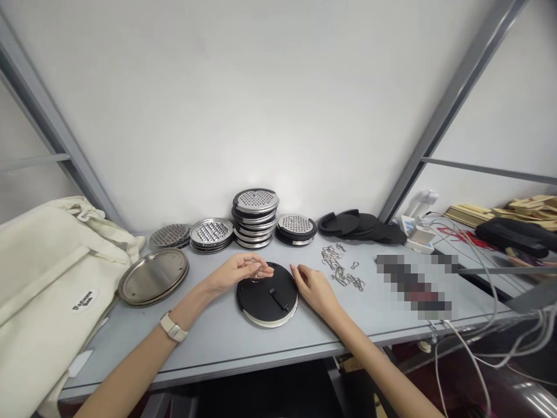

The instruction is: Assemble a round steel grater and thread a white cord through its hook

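So the black disc (256, 302) is lying flat on the grey table (209, 345) right in front of the person, between both hands, pale rim showing along the near edge. Probably parked there because it's the easiest spot for two hands to get at.

The left hand (243, 271) is over the disc's far left part, thumb and fingertips nearly closed in a pinch on what looks like a small metal clip (255, 280), which makes sense for something that tiny. The right hand (316, 288) is at the disc's right edge, fingers loosely bent and partway open, not wrapped around anything visible. Looks like it's there to steady the disc, but can't tell if it's actually pressing.

The loose clips (337, 264) are spread just beyond the right hand, handy to grab. The grater stack (256, 217) sits back by the wall, likely to keep the front free for working.
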Available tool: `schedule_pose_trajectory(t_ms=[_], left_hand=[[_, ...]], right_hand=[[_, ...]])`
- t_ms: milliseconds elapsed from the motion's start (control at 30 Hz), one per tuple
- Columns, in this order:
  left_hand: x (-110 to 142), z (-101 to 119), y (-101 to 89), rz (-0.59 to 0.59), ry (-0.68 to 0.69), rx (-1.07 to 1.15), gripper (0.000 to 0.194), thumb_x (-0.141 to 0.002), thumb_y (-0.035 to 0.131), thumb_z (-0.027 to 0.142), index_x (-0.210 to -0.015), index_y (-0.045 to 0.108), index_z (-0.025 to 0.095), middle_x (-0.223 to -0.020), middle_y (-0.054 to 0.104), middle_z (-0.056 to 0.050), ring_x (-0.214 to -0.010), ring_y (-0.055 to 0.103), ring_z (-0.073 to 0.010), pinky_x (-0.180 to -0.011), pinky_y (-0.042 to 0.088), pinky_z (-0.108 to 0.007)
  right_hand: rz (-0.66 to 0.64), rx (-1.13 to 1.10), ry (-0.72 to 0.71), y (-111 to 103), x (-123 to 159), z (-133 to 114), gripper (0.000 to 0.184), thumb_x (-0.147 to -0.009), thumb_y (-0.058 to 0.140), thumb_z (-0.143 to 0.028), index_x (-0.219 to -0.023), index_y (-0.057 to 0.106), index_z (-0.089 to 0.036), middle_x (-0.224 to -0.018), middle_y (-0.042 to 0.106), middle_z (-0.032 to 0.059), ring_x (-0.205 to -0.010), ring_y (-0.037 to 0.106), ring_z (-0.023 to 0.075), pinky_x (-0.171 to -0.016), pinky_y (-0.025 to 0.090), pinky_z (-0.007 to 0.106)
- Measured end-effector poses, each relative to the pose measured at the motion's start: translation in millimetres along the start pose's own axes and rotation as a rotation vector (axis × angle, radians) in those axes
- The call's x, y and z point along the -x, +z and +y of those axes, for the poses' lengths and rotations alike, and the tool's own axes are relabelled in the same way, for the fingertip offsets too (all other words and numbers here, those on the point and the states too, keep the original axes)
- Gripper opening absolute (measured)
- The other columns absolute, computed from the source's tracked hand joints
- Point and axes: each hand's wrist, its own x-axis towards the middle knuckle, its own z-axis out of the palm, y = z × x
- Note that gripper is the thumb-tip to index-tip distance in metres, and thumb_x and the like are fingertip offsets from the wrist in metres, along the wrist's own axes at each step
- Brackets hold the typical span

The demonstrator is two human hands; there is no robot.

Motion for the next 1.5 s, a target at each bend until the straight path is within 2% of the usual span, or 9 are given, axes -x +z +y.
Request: schedule_pose_trajectory(t_ms=[133, 300, 467, 633, 833, 933, 1067, 1333, 1500], left_hand=[[2.0, 6.2, 5.8, 0.045, -0.012, -0.017, 0.031, -0.084, 0.056, 0.042, -0.095, 0.05, 0.014, -0.106, 0.067, -0.018, -0.101, 0.063, -0.0232, -0.09, 0.042, -0.036], [4.6, 12.3, 18.7, 0.017, -0.003, -0.082, 0.031, -0.085, 0.053, 0.044, -0.093, 0.048, 0.015, -0.104, 0.067, -0.014, -0.091, 0.061, -0.0172, -0.079, 0.041, -0.028], [4.3, 5.5, 26.7, 0.01, 0.002, -0.089, 0.031, -0.084, 0.053, 0.046, -0.092, 0.047, 0.017, -0.094, 0.066, -0.007, -0.075, 0.057, -0.0127, -0.065, 0.039, -0.022], [3.7, 1.2, 27.0, -0.004, 0.014, -0.084, 0.028, -0.085, 0.053, 0.043, -0.092, 0.046, 0.017, -0.094, 0.065, -0.006, -0.067, 0.052, -0.0093, -0.061, 0.037, -0.021], [-0.1, -1.2, 27.0, 0.019, 0.136, -0.166, 0.024, -0.083, 0.057, 0.038, -0.085, 0.054, 0.014, -0.109, 0.061, -0.011, -0.1, 0.056, -0.0186, -0.087, 0.041, -0.029], [-1.5, -3.6, 25.9, 0.073, 0.168, -0.259, 0.024, -0.081, 0.059, 0.037, -0.085, 0.058, 0.013, -0.092, 0.061, -0.007, -0.086, 0.056, -0.0156, -0.08, 0.043, -0.028], [-2.1, -5.7, 24.8, 0.063, 0.13, -0.229, 0.024, -0.079, 0.062, 0.035, -0.087, 0.058, 0.013, -0.076, 0.058, -0.002, -0.068, 0.053, -0.0109, -0.069, 0.044, -0.025], [-0.8, -5.8, 22.2, 0.033, 0.118, -0.143, 0.024, -0.077, 0.066, 0.031, -0.088, 0.056, 0.012, -0.08, 0.061, -0.005, -0.08, 0.06, -0.0157, -0.064, 0.045, -0.023], [-0.6, -5.5, 22.5, -0.004, 0.135, -0.161, 0.022, -0.075, 0.068, 0.029, -0.082, 0.059, 0.011, -0.081, 0.062, -0.005, -0.078, 0.06, -0.0144, -0.074, 0.046, -0.026]], right_hand=[[0.106, -0.037, -0.119, -4.1, 3.3, -5.7, 0.034, -0.095, 0.029, -0.037, -0.07, 0.045, -0.021, -0.061, 0.05, 0.0012, -0.058, 0.048, 0.0153, -0.057, 0.033, 0.025], [0.081, -0.153, -0.384, -3.6, 14.1, -23.7, 0.021, -0.093, 0.033, -0.024, -0.08, 0.049, -0.02, -0.075, 0.053, 0.0043, -0.072, 0.049, 0.0171, -0.07, 0.04, 0.03], [0.051, -0.209, -0.487, 6.2, 21.4, -33.7, 0.011, -0.089, 0.048, -0.028, -0.091, 0.055, -0.019, -0.087, 0.057, 0.0067, -0.081, 0.051, 0.0185, -0.073, 0.044, 0.032], [0.053, -0.282, -0.443, 10.8, 20.0, -27.9, 0.012, -0.091, 0.044, -0.023, -0.095, 0.055, -0.02, -0.089, 0.057, 0.0066, -0.085, 0.052, 0.0187, -0.077, 0.044, 0.033], [0.053, -0.319, -0.416, 5.4, 20.4, -28.7, 0.014, -0.092, 0.042, -0.022, -0.095, 0.055, -0.02, -0.086, 0.055, 0.0059, -0.083, 0.052, 0.0181, -0.076, 0.044, 0.032], [0.004, -0.296, -0.425, 3.5, 21.1, -30.3, 0.013, -0.091, 0.046, -0.025, -0.097, 0.056, -0.02, -0.084, 0.055, 0.0054, -0.081, 0.052, 0.0182, -0.075, 0.045, 0.032], [-0.023, -0.337, -0.463, 4.6, 21.1, -30.1, 0.012, -0.091, 0.044, -0.021, -0.096, 0.055, -0.02, -0.089, 0.055, 0.0061, -0.086, 0.052, 0.0182, -0.078, 0.044, 0.033], [-0.032, -0.487, -0.393, -0.2, 23.3, -33.1, 0.011, -0.09, 0.043, -0.021, -0.089, 0.053, -0.019, -0.085, 0.052, 0.005, -0.083, 0.05, 0.0167, -0.076, 0.042, 0.031], [-0.187, -0.698, -0.285, -4.3, 21.1, -33.0, 0.019, -0.093, 0.042, -0.029, -0.084, 0.054, -0.018, -0.082, 0.055, 0.0034, -0.08, 0.052, 0.0146, -0.075, 0.041, 0.028]])
